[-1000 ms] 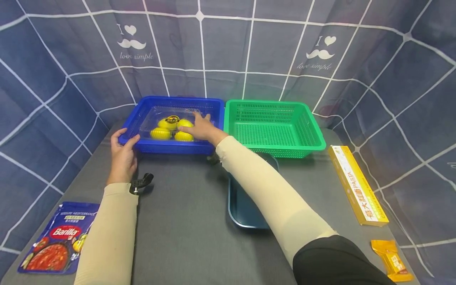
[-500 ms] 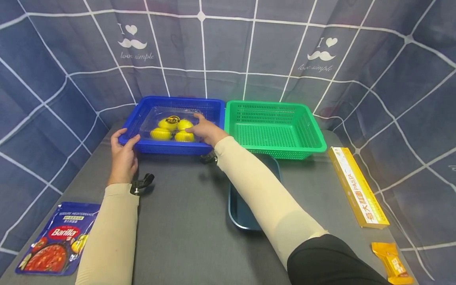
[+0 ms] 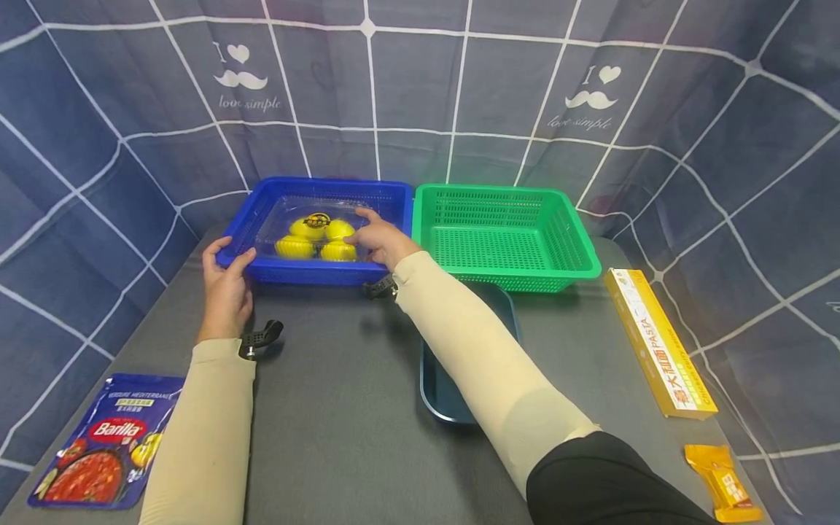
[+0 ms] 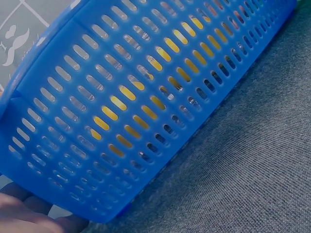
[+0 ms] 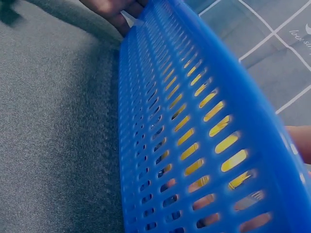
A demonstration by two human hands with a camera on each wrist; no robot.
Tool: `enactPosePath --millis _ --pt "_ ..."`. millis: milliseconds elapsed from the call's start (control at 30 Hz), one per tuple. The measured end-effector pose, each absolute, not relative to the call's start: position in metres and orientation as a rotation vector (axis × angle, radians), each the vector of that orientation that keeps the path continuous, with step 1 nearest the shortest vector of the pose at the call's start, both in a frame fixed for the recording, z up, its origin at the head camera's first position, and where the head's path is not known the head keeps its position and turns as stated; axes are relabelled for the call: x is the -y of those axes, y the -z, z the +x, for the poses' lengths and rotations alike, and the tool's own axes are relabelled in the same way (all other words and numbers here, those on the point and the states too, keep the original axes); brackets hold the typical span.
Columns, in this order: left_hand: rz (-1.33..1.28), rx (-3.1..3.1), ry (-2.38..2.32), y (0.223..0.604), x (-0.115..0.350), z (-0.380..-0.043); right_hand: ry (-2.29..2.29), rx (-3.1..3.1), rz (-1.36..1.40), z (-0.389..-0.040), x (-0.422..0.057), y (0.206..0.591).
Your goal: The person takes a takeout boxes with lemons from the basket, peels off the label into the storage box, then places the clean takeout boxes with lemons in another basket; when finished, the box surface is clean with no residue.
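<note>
Inside the blue basket (image 3: 315,274) lies a clear plastic box (image 3: 289,208) with a dark label and several yellow, lemon-like fruits (image 3: 308,230) in it. My left hand (image 3: 223,292) grips the basket's front left corner, thumb over the rim and fingers on the outside. At the box's right end, my right hand (image 3: 383,240) holds it with the thumb near the front and the index finger stretched over the top. Its other fingers are hidden from the head view, but skin shows through the slots of the basket wall (image 5: 170,111) in the right wrist view.
A green basket (image 3: 505,281) adjoins the blue one on the right. The right forearm passes over a dark tray (image 3: 440,386). A Barilla sauce pouch (image 3: 105,445) lies at left, with a yellow pasta box (image 3: 659,343) and an orange packet (image 3: 722,481) at right. Patterned curtain (image 3: 420,87) encloses the table.
My right hand has drawn back slightly to the right, its spread fingers now gathered at the box's right end. The box and my left hand stay in place.
</note>
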State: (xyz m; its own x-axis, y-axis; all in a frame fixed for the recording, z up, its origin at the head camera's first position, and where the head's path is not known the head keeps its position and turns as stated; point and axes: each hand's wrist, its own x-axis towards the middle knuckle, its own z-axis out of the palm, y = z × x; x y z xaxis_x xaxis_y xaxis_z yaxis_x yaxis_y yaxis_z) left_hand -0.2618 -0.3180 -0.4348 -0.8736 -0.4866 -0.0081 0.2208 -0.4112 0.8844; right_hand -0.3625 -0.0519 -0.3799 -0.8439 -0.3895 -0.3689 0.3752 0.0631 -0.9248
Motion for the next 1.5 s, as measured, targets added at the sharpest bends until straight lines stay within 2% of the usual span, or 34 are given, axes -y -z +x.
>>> enactPosePath --millis 567,1000,1500 --pt "0.441 1.476 2.289 0.434 0.320 -0.261 1.934 -1.796 -0.006 -0.356 0.049 0.379" --pt "0.393 1.386 2.335 0.429 0.319 -0.260 2.068 -1.708 -0.002 -0.347 0.051 0.365" --pt "0.401 1.427 2.331 0.431 0.320 -0.260 2.081 -1.686 -0.056 -0.340 0.032 0.343"
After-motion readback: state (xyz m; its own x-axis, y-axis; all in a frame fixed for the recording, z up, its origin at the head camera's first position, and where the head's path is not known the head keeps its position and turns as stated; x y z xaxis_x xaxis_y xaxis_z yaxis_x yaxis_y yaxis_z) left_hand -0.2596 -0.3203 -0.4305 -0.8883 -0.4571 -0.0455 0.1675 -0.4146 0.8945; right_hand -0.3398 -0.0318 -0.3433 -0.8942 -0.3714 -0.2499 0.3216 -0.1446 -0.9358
